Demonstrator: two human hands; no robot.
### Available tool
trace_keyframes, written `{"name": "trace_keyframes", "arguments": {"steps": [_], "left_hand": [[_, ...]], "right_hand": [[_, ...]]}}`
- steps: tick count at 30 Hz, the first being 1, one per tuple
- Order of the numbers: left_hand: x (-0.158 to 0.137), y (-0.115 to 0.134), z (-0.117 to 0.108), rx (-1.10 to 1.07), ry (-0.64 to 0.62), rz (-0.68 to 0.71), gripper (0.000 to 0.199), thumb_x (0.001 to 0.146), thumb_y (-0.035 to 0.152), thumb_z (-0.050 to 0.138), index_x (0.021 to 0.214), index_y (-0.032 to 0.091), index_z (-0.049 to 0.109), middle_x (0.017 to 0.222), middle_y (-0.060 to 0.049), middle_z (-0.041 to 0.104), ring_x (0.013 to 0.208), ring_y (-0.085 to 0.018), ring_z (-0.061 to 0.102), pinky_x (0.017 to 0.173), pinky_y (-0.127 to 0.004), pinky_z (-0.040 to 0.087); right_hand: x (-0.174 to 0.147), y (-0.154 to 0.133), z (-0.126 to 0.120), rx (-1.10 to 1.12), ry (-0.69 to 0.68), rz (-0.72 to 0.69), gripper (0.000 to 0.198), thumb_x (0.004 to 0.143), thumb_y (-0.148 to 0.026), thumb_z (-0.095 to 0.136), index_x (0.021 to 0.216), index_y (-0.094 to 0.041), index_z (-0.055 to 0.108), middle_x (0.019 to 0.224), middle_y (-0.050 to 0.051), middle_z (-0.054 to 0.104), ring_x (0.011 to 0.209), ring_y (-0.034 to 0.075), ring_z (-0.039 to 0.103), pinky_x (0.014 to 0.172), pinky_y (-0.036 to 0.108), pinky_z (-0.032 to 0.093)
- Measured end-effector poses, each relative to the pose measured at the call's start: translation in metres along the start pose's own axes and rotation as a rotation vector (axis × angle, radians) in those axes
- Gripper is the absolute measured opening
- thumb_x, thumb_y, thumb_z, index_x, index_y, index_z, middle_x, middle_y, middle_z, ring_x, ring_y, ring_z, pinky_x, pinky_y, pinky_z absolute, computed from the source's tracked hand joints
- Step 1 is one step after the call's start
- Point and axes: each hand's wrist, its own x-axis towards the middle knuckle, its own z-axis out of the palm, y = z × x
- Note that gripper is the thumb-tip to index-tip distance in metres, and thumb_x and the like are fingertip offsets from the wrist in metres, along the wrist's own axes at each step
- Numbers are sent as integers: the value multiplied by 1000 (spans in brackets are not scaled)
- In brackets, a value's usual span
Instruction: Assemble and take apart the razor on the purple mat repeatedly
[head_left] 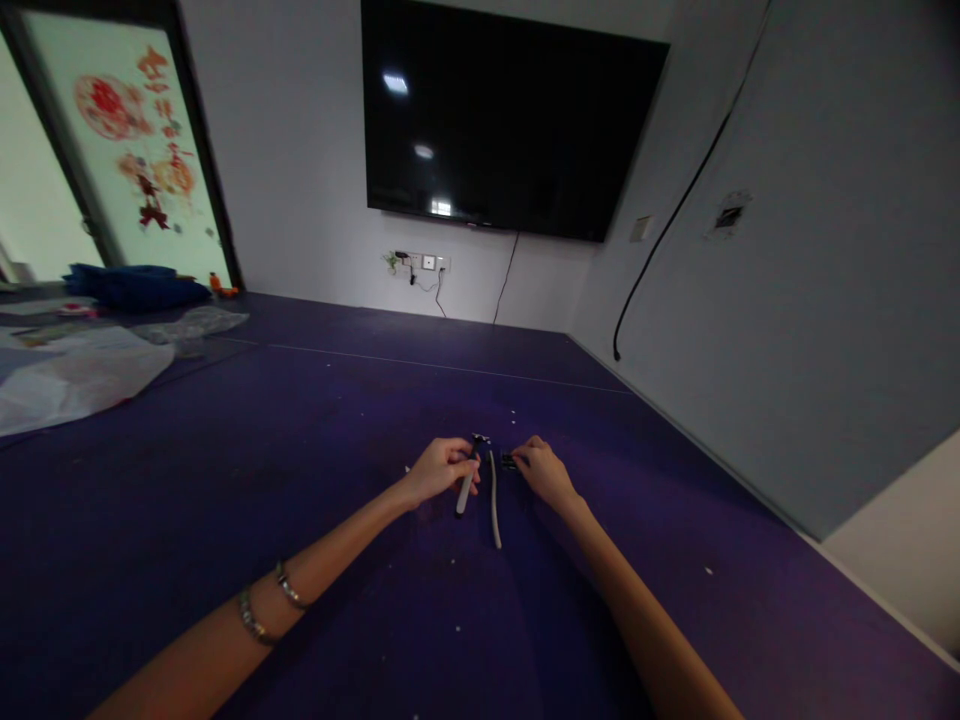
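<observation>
My left hand [441,472] is closed around what looks like a razor [466,490], with a pale grey handle pointing down and a dark head at the top. Just right of it a slim, slightly curved, pale stick [494,510] with a dark upper end lies on the purple surface. My right hand [545,470] pinches the edge of a small flat black piece [509,461] close to the stick's upper end. Fine detail on that black piece is too small to read.
The purple surface [300,480] carries small white specks. Clear plastic sheeting [90,370] and a dark blue cloth bundle [135,287] lie at the far left. A television [510,120] hangs on the wall above sockets [428,262]. A black cable [675,210] dangles at the right.
</observation>
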Motion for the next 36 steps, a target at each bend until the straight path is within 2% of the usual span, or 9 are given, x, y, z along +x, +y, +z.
{"name": "trace_keyframes", "arguments": {"steps": [14, 18, 24, 31, 36], "left_hand": [[0, -3, 1, 1, -4, -2, 15, 72, 22, 59, 81, 11, 54, 64, -3, 62, 52, -14, 62, 45, -23, 47], [-1, -2, 2, -3, -3, 5, 16, 72, 23, 60, 81, 12, 54, 64, -3, 63, 51, -14, 62, 45, -22, 46], [-1, -1, 1, 5, 2, -5, 16, 72, 24, 60, 81, 12, 54, 65, -4, 63, 53, -15, 62, 46, -23, 47], [-2, 1, 4, 26, 32, -28, 17, 71, 22, 60, 83, 11, 55, 69, -6, 65, 55, -15, 63, 47, -23, 46], [0, 0, 4, 77, 132, -54, 16, 70, 17, 61, 84, 11, 55, 71, -6, 65, 58, -14, 63, 48, -22, 44]], "right_hand": [[2, 1, 2, 65, 50, -33, 21, 84, -18, 44, 89, -17, 65, 97, 10, 58, 96, 17, 52, 81, 23, 39], [6, 1, -1, 203, 81, -44, 23, 83, -17, 44, 89, -15, 66, 91, 9, 64, 88, 17, 57, 80, 24, 40], [14, 3, -4, 460, 134, 32, 28, 77, -14, 44, 89, -14, 70, 85, 7, 70, 76, 17, 63, 71, 25, 46], [16, -3, -17, 548, 91, 133, 31, 73, -8, 48, 95, -10, 69, 89, 10, 71, 65, 15, 64, 64, 24, 49], [16, -12, -26, 627, 86, 164, 30, 75, -9, 49, 98, -10, 68, 84, 8, 71, 58, 12, 63, 57, 22, 50]]}}
